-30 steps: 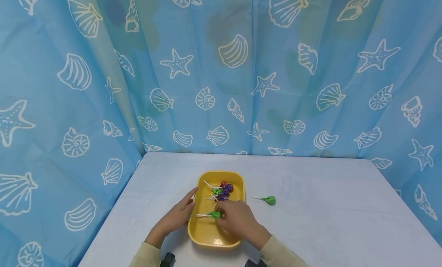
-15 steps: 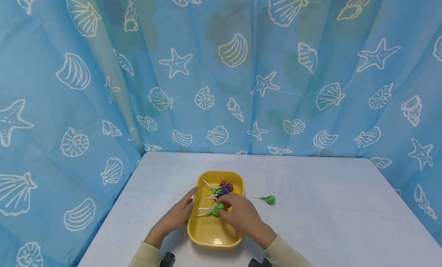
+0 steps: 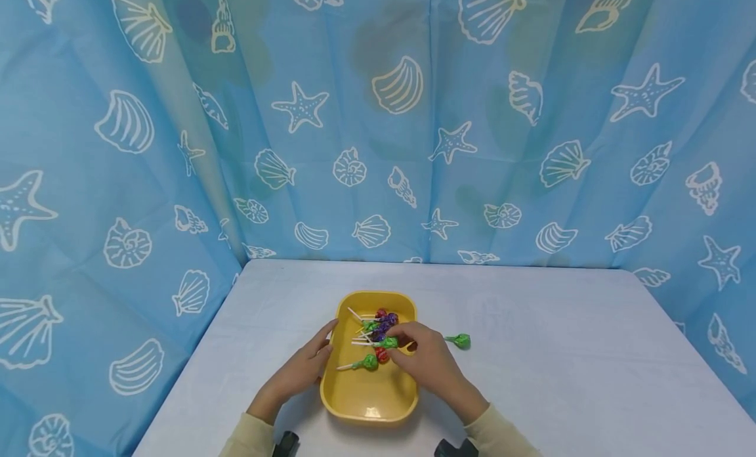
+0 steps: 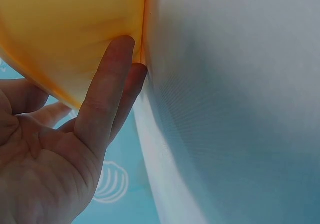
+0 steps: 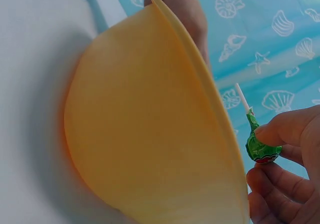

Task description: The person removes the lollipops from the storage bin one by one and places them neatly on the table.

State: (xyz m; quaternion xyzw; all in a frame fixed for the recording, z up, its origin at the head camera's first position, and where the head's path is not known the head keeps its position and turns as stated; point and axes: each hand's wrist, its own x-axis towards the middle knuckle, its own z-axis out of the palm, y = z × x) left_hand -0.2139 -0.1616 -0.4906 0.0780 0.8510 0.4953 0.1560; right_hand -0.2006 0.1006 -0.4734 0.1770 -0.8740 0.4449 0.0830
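Note:
A yellow tray (image 3: 361,392) sits on the white table (image 3: 561,352). My right hand (image 3: 401,342) pinches a green lollipop (image 3: 386,343) by its head, just above the tray's right side. The right wrist view shows that green lollipop (image 5: 262,148) between thumb and fingers, beside the tray's outer wall (image 5: 150,134). My left hand (image 3: 323,342) rests straight-fingered against the tray's left wall; in the left wrist view its fingertips (image 4: 125,47) touch the tray (image 4: 70,29). Another green lollipop (image 3: 367,362) and a red one (image 3: 382,356) lie in the tray.
Several more lollipops (image 3: 382,322) are bunched at the tray's far end. One green lollipop (image 3: 462,341) lies on the table right of the tray. A blue seashell curtain (image 3: 378,129) closes in the back and both sides.
My right hand has moved away from me and to the right and now holds a green lollipop. A green and a red lollipop it had covered now show. The left hand has stayed put.

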